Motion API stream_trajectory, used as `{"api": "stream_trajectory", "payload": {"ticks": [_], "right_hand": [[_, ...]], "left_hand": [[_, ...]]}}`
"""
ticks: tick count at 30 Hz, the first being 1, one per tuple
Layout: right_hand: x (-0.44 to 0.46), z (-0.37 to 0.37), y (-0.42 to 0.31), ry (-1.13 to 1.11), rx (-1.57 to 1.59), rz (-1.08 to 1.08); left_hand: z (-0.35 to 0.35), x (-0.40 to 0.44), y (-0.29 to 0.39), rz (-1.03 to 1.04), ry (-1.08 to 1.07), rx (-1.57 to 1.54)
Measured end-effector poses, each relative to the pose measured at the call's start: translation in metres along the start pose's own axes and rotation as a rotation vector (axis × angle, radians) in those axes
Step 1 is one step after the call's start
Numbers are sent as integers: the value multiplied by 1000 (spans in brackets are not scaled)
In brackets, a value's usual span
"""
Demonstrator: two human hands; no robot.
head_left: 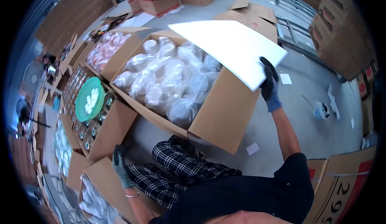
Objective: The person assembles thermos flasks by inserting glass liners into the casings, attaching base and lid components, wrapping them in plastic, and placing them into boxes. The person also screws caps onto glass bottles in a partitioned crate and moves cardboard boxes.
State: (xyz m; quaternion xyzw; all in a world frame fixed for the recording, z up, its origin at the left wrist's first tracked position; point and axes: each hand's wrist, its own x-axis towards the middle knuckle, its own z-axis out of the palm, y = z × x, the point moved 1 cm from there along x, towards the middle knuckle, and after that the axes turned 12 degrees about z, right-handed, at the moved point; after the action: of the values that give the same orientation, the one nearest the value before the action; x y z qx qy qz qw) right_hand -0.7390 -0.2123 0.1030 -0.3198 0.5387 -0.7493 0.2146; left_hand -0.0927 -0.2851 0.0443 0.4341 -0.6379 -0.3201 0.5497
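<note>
1. Head view, right hand [270,83]: gloved, grip closed on the right-hand end of a white sheet [229,43]. Some dark glove fingers show on the upper face; whatever is under the sheet is hidden.
2. Sheet: tilted, over the far right corner of the big open carton [229,111], covering part of its rim and some bags. Glare washes out the surface, so no markings readable. Can't tell if it touches the carton.
3. Big carton: full of clear plastic bags [173,79], contents blurred by the wrap. Near flap folded outward.
4. Left hand [120,165]: gloved, lowered beside the plaid trousers [181,159], near a lower-left carton's flap [106,179]. Can't tell if the grip is open or closed, or if it touches the flap.
5. Left side: green bowl [81,107] with small white pieces [91,100], on a divided carton [114,123]. Round shiny items [87,145] sit in the compartments; bowl hides some.
6. Far left: fan [33,77] and clutter, dim and blurry. Lens edge cuts off the printed carton [341,188] at lower right.
</note>
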Motion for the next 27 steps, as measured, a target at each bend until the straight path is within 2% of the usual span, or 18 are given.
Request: {"api": "stream_trajectory", "payload": {"ticks": [1, 4, 5, 6, 8, 9, 10, 12, 13, 14, 15, 16, 17, 18, 21, 22, 23, 27], "right_hand": [[25, 29, 14, -48, 75, 65], [108, 123, 40, -137, 360, 293], [129, 157, 43, -138, 507, 382], [150, 178, 54, -157, 534, 339], [168, 227, 92, -232, 347, 271], [158, 260, 114, -284, 137, 241], [140, 288, 140, -384, 74, 259], [34, 352, 146, -778, 155, 463], [-28, 380, 147, -986, 180, 570], [-103, 400, 137, -1169, 99, 627], [-164, 416, 150, -1385, 176, 735], [-222, 428, 166, -1462, -98, 677], [-286, 436, 183, -1464, -24, 577], [-338, 434, 213, -1420, -98, 567], [-477, 357, 345, -1150, -602, 876], [-492, 319, 339, -1344, -979, 702], [-510, 285, 343, -1438, -1183, 618], [-535, 232, 339, -1475, -1474, 679]], "left_hand": [[-20, -18, -4, 46, 70, 42], [-52, -63, 30, -157, 411, -93], [-71, -84, 28, -130, 423, -13], [-90, -102, 31, -110, 434, 69], [-132, -146, 31, -102, 521, 142], [-153, -164, 36, -137, 550, 297], [-178, -182, 34, -178, 571, 449], [-217, -210, 25, -256, 461, 1031], [-236, -220, 11, -284, 284, 1450], [-244, -225, -4, -406, 216, 1575], [-252, -232, -14, -529, 128, 1701], [-259, -246, -27, -557, 70, 1636], [-266, -253, -45, -573, 22, 1571], [-274, -256, -59, -573, -11, 1507], [-269, -271, -59, -373, 11, 1561], [-260, -263, -50, -375, 16, 1525], [-253, -252, -41, -373, 17, 1488], [-250, -241, -39, -528, 3, 1427]]}}
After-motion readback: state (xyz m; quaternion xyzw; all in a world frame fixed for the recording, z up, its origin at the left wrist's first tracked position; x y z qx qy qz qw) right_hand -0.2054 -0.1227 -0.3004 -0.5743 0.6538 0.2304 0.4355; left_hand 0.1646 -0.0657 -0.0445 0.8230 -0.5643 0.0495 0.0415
